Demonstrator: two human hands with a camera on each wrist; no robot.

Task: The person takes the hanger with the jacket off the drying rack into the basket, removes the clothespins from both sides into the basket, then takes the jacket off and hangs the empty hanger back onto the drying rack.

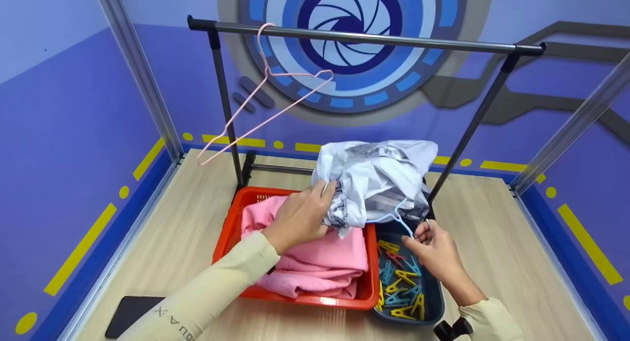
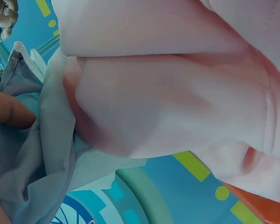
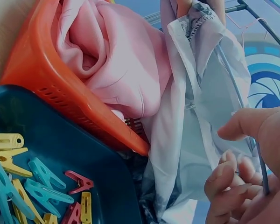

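My left hand (image 1: 304,214) grips a white garment (image 1: 389,176) with dark grey patterned parts, above the red basket. A light blue hanger (image 1: 404,226) is partly inside the garment, and most of its frame is hidden by cloth. With its fingers curled round the hook end, my right hand (image 1: 435,245) holds the hanger at the garment's lower right. In the right wrist view, the hanger's wire (image 3: 262,170) runs past the thumb into the curled fingers. Pink folded cloth (image 1: 334,252) lies in the basket just below my left hand.
The red basket (image 1: 227,232) stands beside a dark blue bin (image 1: 435,301) holding several yellow, teal and red clothespins (image 1: 393,284). Behind them a metal rack's bar (image 1: 418,40) carries a pink hanger (image 1: 266,119). A black flat object (image 1: 130,314) lies at front left.
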